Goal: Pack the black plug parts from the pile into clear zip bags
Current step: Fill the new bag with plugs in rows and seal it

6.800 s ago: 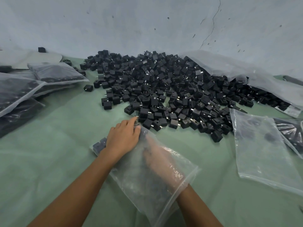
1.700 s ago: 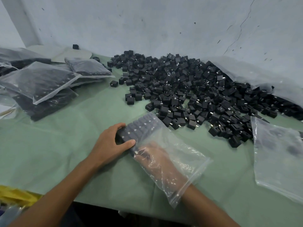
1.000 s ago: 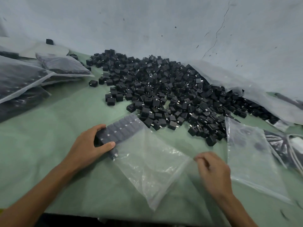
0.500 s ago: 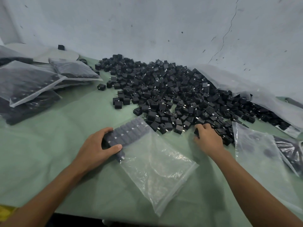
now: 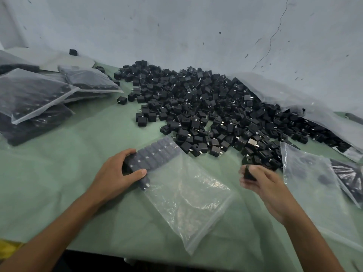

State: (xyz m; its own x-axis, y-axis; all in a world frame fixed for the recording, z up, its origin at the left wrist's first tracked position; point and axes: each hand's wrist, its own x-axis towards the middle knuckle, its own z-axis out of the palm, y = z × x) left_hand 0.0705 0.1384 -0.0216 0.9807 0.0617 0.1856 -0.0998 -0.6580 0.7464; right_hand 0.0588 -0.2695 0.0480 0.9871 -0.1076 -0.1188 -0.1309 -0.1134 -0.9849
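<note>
A big pile of black plug parts (image 5: 212, 107) covers the middle and right of the green table. A clear zip bag (image 5: 188, 195) lies flat in front of it, with a row of plug parts (image 5: 155, 154) packed at its far closed end. My left hand (image 5: 115, 173) grips that packed end through the plastic, thumb on top. My right hand (image 5: 261, 181) is off to the right of the bag, near the pile's front edge, its fingers curled round one black plug part (image 5: 247, 172). The bag's mouth points toward me.
Filled bags (image 5: 33, 95) are stacked at the far left. An empty clear bag (image 5: 312, 185) lies at the right, over other bags. A large plastic sheet (image 5: 294, 99) runs along the wall behind the pile. The table's front edge (image 5: 137, 258) is near my forearms.
My right hand came out of the bag, reached to the pile's front edge and has drawn back holding one plug part. My left hand has stayed on the packed row.
</note>
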